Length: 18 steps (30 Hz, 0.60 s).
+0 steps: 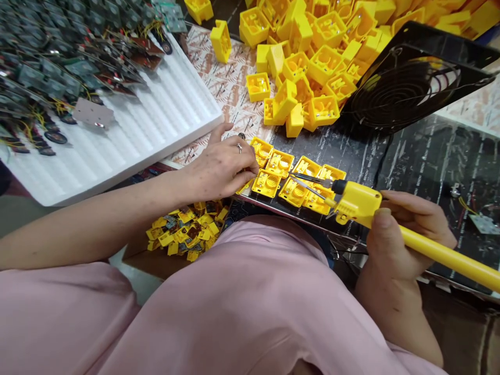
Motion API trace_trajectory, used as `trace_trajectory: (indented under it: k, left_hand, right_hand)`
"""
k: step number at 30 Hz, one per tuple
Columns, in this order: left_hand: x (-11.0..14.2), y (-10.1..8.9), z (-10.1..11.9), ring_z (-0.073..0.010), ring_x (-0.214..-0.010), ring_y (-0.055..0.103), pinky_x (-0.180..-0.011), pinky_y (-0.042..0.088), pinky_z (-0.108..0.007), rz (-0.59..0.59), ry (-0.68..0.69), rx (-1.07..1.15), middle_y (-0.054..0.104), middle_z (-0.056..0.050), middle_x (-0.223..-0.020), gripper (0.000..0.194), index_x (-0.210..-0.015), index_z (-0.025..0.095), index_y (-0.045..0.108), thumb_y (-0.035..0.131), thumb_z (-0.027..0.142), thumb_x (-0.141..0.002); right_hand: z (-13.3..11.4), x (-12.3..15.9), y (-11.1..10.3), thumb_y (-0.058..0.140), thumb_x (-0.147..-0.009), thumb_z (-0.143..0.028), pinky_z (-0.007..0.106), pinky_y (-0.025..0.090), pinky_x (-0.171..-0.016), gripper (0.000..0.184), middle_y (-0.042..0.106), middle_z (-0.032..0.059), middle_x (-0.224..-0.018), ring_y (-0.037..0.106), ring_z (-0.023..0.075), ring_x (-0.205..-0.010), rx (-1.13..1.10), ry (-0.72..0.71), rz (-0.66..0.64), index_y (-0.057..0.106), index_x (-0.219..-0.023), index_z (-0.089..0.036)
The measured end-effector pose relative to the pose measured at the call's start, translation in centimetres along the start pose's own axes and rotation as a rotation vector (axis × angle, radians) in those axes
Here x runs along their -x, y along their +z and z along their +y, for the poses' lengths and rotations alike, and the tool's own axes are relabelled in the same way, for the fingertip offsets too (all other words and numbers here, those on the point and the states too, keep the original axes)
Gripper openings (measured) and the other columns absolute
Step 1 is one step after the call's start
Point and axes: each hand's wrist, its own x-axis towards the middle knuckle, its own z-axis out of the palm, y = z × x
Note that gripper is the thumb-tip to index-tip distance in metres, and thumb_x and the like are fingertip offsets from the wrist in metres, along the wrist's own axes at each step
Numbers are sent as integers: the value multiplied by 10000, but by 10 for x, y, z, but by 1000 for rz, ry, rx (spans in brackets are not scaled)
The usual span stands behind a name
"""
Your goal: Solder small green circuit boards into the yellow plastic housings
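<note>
Two rows of small yellow plastic cases [266,183] lie open side up near the table's front edge, with metal bits and speaker grilles inside. My left hand [222,165], wearing a ring, bends its fingers closed over the case at the left end of the rows, which it partly hides. In my right hand [406,234] is a yellow soldering iron [357,202], gripped by its handle. The iron's dark tip and a thin metal feed tube point left over the middle cases. Whether the tip touches one I cannot tell.
A white foam tray [167,112] at left carries many wired circuit boards [94,112]. Loose yellow cases [300,67] are heaped at the back beside a black fan [406,88]. A box of yellow pieces [183,232] stands below the edge. A wired board [484,223] lies far right.
</note>
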Motion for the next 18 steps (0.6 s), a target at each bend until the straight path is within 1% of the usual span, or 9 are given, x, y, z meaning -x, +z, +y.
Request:
trace_trajectory:
  k: [3, 5, 7, 9, 11, 13, 16, 17, 18]
  left_hand:
    - [0, 2, 6, -240, -1113, 688, -1333, 269, -612, 21, 36, -56, 784, -15, -945, 312, -892, 256, 719, 447, 320, -1031]
    - [1, 8, 8, -240, -1065, 693, -1333, 256, -629, 43, 62, -95, 750, -11, -862, 312, -843, 252, 705, 449, 302, -1014]
    - [1, 13, 9, -251, -1031, 693, -1315, 264, -666, 43, 70, -138, 733, -17, -835, 306, -807, 249, 694, 454, 291, -992]
    - [0, 14, 9, -263, -1018, 686, -1292, 275, -701, 19, 72, -182, 727, -24, -822, 318, -791, 250, 690, 445, 292, -989]
    - [-3, 11, 11, -270, -1025, 672, -1281, 286, -707, -26, 78, -210, 730, -31, -817, 331, -784, 255, 693, 441, 306, -992]
    - [-7, 4, 14, -272, -1027, 661, -1271, 311, -694, -89, 74, -229, 737, -38, -829, 324, -775, 254, 701, 456, 311, -980]
    - [-13, -5, 20, -278, -1031, 653, -1256, 341, -687, -188, 67, -257, 748, -50, -855, 322, -775, 248, 720, 465, 305, -965]
    - [-15, -8, 22, -280, -1031, 650, -1255, 341, -689, -217, 65, -270, 749, -51, -851, 323, -774, 249, 724, 464, 297, -961]
    - [-17, -9, 24, -282, -1032, 647, -1257, 338, -691, -241, 61, -288, 752, -52, -850, 323, -772, 251, 728, 466, 293, -957]
  right_hand:
    - [2, 5, -1, 940, -833, -315, 252, 572, -514, 289, 824, 15, -872, 712, 153, -611, 8, -20, 22, 855, -1107, -281]
    - [0, 10, -1, 941, -826, -297, 283, 600, -543, 334, 830, 24, -907, 734, 175, -647, 11, -58, -4, 843, -1145, -278]
    - [-5, 15, -1, 936, -816, -243, 317, 621, -551, 402, 824, 19, -912, 748, 200, -676, -18, -107, -97, 818, -1197, -284]
    - [-14, 14, 2, 892, -837, -169, 338, 634, -549, 401, 801, 0, -879, 750, 210, -684, -21, -117, -244, 785, -1202, -296]
    - [-22, 8, 5, 836, -859, -104, 312, 624, -527, 324, 771, -14, -830, 742, 195, -666, 26, -168, -396, 754, -1117, -284]
    - [-27, -1, 8, 822, -852, -66, 259, 606, -515, 270, 756, -11, -803, 738, 168, -646, 73, -273, -526, 712, -1022, -245]
    - [-27, -10, 12, 845, -844, -69, 192, 566, -491, 258, 738, -15, -757, 726, 134, -611, 77, -433, -585, 667, -961, -215]
    - [-26, -11, 14, 845, -854, -86, 183, 557, -483, 245, 733, -23, -743, 719, 127, -597, 77, -456, -585, 663, -949, -220]
    - [-24, -11, 15, 845, -869, -117, 183, 557, -483, 226, 729, -35, -729, 712, 122, -585, 93, -431, -576, 660, -927, -233]
